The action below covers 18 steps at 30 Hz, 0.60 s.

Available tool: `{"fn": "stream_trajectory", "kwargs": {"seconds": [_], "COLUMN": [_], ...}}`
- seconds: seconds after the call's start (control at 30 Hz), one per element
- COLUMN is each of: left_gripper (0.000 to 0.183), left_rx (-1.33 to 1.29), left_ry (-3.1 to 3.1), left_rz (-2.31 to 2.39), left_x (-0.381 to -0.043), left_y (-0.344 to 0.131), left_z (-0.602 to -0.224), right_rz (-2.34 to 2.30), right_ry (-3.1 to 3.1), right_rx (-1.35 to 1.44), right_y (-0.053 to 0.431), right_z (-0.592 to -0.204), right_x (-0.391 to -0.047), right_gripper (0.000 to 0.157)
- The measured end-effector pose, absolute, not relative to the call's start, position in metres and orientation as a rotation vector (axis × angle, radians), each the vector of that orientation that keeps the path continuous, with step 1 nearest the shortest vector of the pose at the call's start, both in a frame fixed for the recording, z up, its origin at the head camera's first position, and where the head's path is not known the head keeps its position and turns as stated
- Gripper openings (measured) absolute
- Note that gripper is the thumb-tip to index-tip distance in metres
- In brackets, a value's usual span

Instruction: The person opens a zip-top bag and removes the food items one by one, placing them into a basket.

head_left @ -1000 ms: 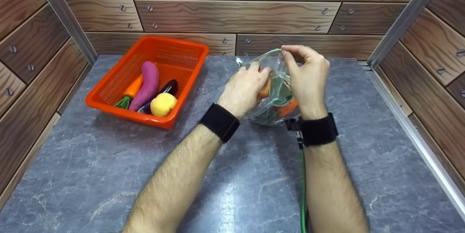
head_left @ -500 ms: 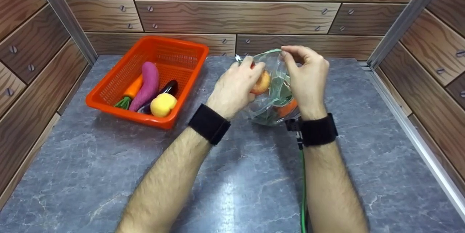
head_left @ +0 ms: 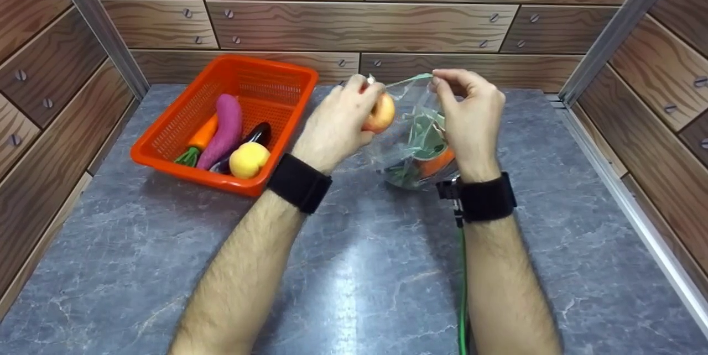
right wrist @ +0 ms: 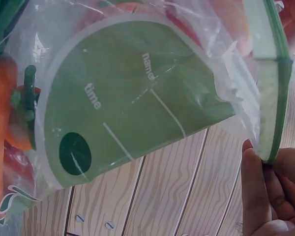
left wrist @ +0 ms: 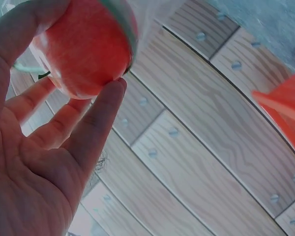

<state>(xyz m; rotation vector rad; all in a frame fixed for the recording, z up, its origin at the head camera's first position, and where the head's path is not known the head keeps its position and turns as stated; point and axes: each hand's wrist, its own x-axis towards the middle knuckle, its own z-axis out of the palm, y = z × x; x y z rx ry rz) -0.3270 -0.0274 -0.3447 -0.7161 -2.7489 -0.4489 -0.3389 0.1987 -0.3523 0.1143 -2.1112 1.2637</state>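
A red and yellow apple (head_left: pixel 381 114) is gripped between the thumb and fingers of my left hand (head_left: pixel 334 125), at the mouth of a clear zip bag (head_left: pixel 423 134). In the left wrist view the bag's green zip edge crosses the side of the apple (left wrist: pixel 86 54). My right hand (head_left: pixel 471 120) pinches the far right corner of that edge, holding the bag up. Through the plastic show a carrot (head_left: pixel 437 162) with green leaves and other red and orange items. The right wrist view has the bag's green label (right wrist: pixel 123 98), printed "name" and "time", close up.
An orange plastic basket (head_left: pixel 296 106) stands at the left, holding a carrot (head_left: pixel 203 132), a purple sweet potato-like vegetable (head_left: pixel 225 123), an eggplant (head_left: pixel 260 132) and a yellow fruit (head_left: pixel 249 160). Wood-patterned walls enclose the grey table (head_left: pixel 359 266). A green cable (head_left: pixel 462 288) runs along the right forearm.
My left hand has drawn the apple leftward and up out of the bag's middle to its mouth. The right hand has barely moved, still pinching the bag's edge. The basket is unchanged.
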Motion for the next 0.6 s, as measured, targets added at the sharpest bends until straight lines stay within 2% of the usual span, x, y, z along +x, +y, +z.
{"fn": "stream_trajectory", "kwargs": {"seconds": [0.6], "left_gripper": [0.076], "left_rx": [-0.570], "left_ry": [-2.737], "left_rz": [-0.537], "left_x": [-0.343], "left_y": [-0.096], "left_z": [-0.336], "right_rz": [1.248], "right_ry": [-2.158], "right_rx": [0.057], "right_y": [0.199], "right_z": [-0.350], "right_x": [-0.338], "right_gripper": [0.015]}}
